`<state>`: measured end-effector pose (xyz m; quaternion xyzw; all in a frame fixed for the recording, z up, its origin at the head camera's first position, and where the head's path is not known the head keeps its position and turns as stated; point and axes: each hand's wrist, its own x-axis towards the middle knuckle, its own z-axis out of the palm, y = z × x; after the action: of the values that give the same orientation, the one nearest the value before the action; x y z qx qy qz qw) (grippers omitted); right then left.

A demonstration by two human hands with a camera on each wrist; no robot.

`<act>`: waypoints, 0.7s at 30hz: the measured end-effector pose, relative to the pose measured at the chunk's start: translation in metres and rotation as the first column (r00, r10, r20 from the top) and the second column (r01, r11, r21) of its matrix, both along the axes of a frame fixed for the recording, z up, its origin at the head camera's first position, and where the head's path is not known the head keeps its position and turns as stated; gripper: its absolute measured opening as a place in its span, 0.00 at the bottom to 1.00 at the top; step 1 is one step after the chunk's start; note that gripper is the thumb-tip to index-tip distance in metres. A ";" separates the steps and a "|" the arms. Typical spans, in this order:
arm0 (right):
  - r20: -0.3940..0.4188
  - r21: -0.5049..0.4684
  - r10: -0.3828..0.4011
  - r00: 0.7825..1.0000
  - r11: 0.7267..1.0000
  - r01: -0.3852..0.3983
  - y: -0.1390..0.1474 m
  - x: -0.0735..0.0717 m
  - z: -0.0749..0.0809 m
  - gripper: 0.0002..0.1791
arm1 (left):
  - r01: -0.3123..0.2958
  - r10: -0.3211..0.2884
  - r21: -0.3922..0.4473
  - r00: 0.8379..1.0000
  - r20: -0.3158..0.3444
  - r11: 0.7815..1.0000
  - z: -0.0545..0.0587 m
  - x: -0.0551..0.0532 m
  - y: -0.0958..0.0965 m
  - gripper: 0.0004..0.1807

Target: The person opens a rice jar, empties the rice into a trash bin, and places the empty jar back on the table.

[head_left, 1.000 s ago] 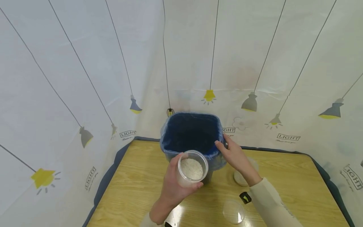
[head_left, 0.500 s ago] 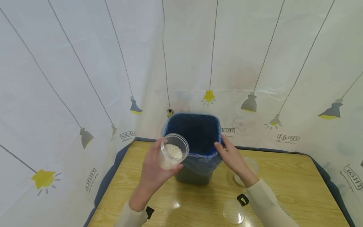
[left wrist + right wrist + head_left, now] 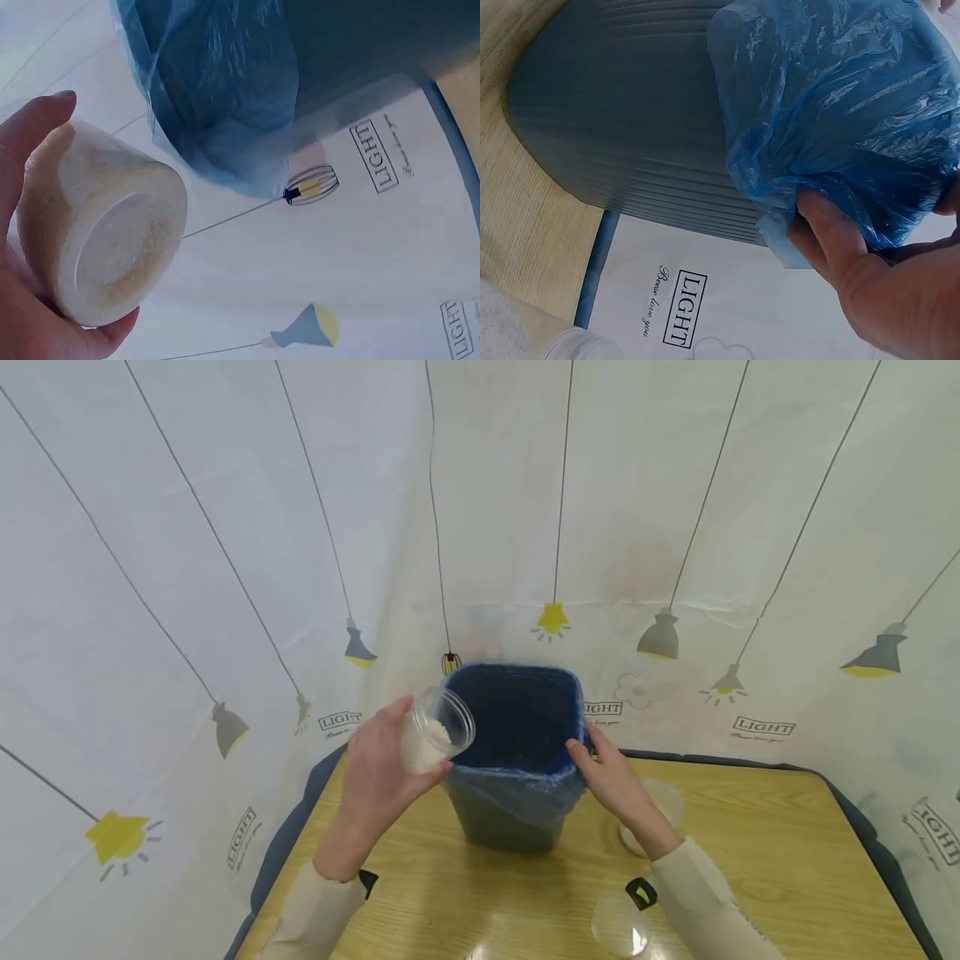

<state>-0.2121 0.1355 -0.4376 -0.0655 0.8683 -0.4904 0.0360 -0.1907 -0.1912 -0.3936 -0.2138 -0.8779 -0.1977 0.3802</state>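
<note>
My left hand [image 3: 377, 768] grips a clear plastic jar [image 3: 429, 737] partly filled with white grains that look like rice. The jar tilts right, its open mouth at the left rim of a grey trash bin [image 3: 510, 818] lined with a blue bag [image 3: 217, 97]. In the left wrist view the jar's base [image 3: 124, 251] faces the camera, fingers and thumb around its sides. My right hand [image 3: 617, 781] pinches the bin's right rim through the bag, thumb over the inside. Its fingers [image 3: 829, 232] press into the bag folds in the right wrist view.
On the wooden table [image 3: 720, 852], a second clear jar [image 3: 663, 802] stands behind my right forearm. A clear round lid [image 3: 619, 924] lies near the front, with a small black item [image 3: 641, 892] beside it. A lamp-printed white sheet [image 3: 495, 510] hangs behind the bin.
My left hand has carried the jar left and up from in front of the bin to its left rim, tipping it rightward. The right hand keeps its hold on the rim.
</note>
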 end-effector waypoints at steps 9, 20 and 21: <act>-0.015 -0.028 0.007 1.000 1.000 -0.007 -0.001 -0.003 -0.005 0.40 | -0.070 0.067 -0.129 0.997 -0.026 0.989 0.007 -0.016 -0.009 0.56; -0.047 -0.031 -0.001 0.999 1.000 0.000 0.001 -0.004 -0.006 0.38 | -0.081 0.092 -0.244 0.995 0.032 0.966 0.010 -0.030 -0.010 0.56; -0.044 -0.030 -0.001 0.999 1.000 0.000 0.001 -0.004 -0.006 0.38 | -0.077 0.088 -0.245 0.996 0.034 0.966 0.011 -0.031 -0.010 0.56</act>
<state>-0.2158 0.1365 -0.4439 -0.0765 0.8614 -0.5018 0.0157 -0.2213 -0.2015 -0.3830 -0.2179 -0.9118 -0.0771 0.3395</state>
